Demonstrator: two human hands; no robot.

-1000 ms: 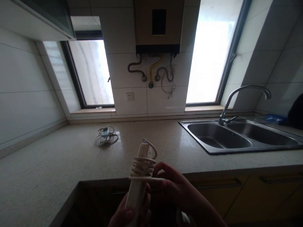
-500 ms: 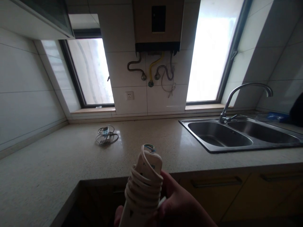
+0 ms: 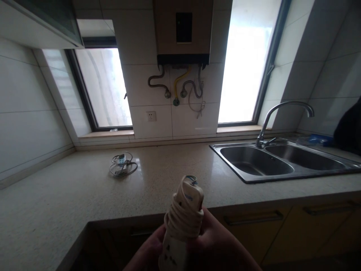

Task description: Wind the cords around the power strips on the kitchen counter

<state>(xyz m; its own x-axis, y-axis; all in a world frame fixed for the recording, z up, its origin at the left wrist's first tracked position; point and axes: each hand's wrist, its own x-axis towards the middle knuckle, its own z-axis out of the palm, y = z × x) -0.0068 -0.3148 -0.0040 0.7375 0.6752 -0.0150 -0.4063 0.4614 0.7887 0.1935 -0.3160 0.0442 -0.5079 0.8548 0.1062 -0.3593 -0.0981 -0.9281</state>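
Between my two hands, in front of the counter edge, I hold a white power strip upright with its far end tilted away. Its own white cord is wound several times around the upper part. Thin bare-ended wires, blue among them, curl out at the top. My right hand grips the strip from the right side, its fingers partly hidden behind it. On the left side my left hand is closed against the strip, its fingers mostly in shadow and behind it.
A second power strip with a loosely coiled cord lies on the stone counter. To the right is a double steel sink with a tall tap. A water heater hangs above a wall socket. Something dark stands at far right.
The wrapped power strip has shifted right and slightly down in view. My left hand has come up along its left side. The whole view has swung slightly to the right.
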